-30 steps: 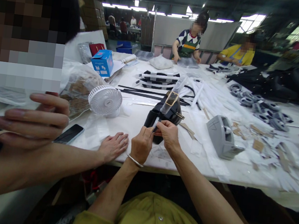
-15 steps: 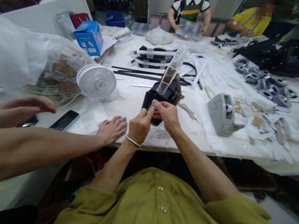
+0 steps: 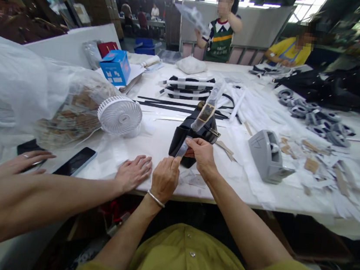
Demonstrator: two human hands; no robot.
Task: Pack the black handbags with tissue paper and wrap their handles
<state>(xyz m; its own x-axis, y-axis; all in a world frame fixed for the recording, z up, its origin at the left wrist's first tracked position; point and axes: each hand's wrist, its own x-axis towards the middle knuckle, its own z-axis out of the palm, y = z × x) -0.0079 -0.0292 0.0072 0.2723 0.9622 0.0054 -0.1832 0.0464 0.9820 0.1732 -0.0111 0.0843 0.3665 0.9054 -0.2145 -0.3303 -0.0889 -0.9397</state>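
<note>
In front of me on the table sits a small black bag (image 3: 180,136) with a gold-coloured zip pull at its right side. A strap wrapped in clear film (image 3: 216,91) lies over it, with a gold-framed buckle (image 3: 207,112) also under film. My left hand (image 3: 164,179), a bangle at its wrist, pinches the film-covered lower strap end (image 3: 182,149). The fingers of my right hand (image 3: 203,157) are closed on the same strap a little higher, against the bag's front. Parts of the bag are hidden behind the strap and my right hand.
Another person's hand (image 3: 134,173) rests flat at my left, near a phone (image 3: 76,161). A white fan (image 3: 119,116) and blue box (image 3: 115,66) stand left. To the right are a grey tape dispenser (image 3: 264,156), paper scraps (image 3: 312,164) and grey rolls (image 3: 313,114).
The view has tilted up. My left hand has drawn down from my right, baring more strap end. Across the table, a person has raised a clear plastic bag. The neighbour's other hand has lowered.
</note>
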